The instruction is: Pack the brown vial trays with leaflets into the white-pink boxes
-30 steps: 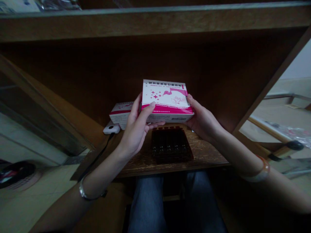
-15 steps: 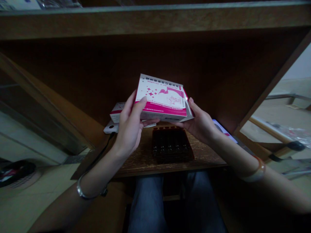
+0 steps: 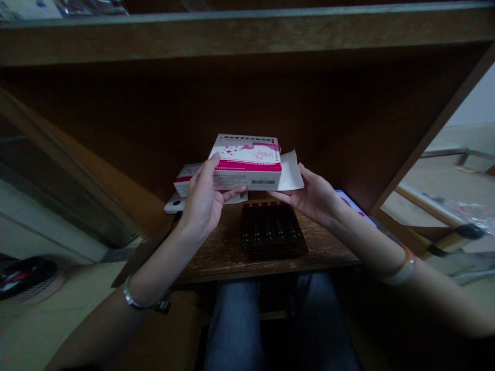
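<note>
A white and magenta medicine carton (image 3: 247,154), printed with stars and a cartoon figure, is held above the wooden shelf. My left hand (image 3: 203,201) grips its left end, thumb on top and fingers underneath. At the right end a white flap (image 3: 290,172) stands out from the carton. My right hand (image 3: 313,196) has its thumb at the flap's outer edge and a finger below the carton. Beneath them, a stack of dark brown plastic trays of vials (image 3: 273,229) lies on the shelf. The carton's inside is hidden.
Behind my left hand lies a similar carton (image 3: 185,175), beside a white power strip (image 3: 174,205) with a black cable. A blue-white packet (image 3: 353,206) is partly behind my right forearm. The thick wooden ledge (image 3: 247,38) crosses above; a waste basket (image 3: 31,281) stands left.
The carton has come lower, slightly left, and leveled out. Its right end flap now extends outward, with my right hand at the flap instead of against the carton's side.
</note>
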A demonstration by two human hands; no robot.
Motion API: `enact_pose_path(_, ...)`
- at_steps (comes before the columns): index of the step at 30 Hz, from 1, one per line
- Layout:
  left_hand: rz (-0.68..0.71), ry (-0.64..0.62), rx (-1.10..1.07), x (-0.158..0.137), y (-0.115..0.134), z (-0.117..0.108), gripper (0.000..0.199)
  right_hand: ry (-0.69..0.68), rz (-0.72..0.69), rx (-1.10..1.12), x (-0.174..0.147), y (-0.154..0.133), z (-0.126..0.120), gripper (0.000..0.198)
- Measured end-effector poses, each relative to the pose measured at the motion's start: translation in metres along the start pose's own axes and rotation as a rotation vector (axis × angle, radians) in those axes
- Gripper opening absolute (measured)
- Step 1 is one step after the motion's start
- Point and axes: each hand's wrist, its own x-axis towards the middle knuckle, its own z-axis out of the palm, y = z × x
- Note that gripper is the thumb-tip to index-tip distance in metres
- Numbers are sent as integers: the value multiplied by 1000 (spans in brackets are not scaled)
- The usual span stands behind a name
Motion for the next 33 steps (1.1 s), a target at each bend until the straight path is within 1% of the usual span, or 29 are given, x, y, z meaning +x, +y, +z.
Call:
enact_pose_path(2,5,12,-4,3,0,-2,25,-26,18,13,2,-1,-2,36)
enact_pose_path(4,38,13,19,5,0,-3,25,-29,44,-18,3,0,-3,32)
enact_pose_path(7,79,4,73,6,-1,-3,26,34,62,-55,3,1,-3,31)
enact_pose_path(9,99,-3,109,8,-1,-2,28,91,65,-35,2,0,-3,29)
enact_pose_path(12,104,-33,174,12,-2,2,31,129,67,-2,2,-2,-3,35)
enact_pose_path(16,117,-120,330,21,1,17,33,147,88,-35,6,-5,-4,33)
enact_pose_path(20,229,-241,496,32,2,36,37,221,185,12,16,-9,-14,35)
enact_pose_path(23,290,-317,582,40,3,49,40,231,266,75,25,-13,-24,38)
enact_pose_path(25,319,-356,634,43,4,57,41,227,285,98,31,-15,-30,41)
enact_pose_path(27,352,-375,708,44,5,65,40,203,292,94,34,-17,-34,44)
enact_pose_path(30,407,-361,862,42,7,76,40,169,324,74,38,-17,-37,47)
enact_pose_path(33,455,-371,976,38,9,82,44,176,352,64,41,-17,-41,47)
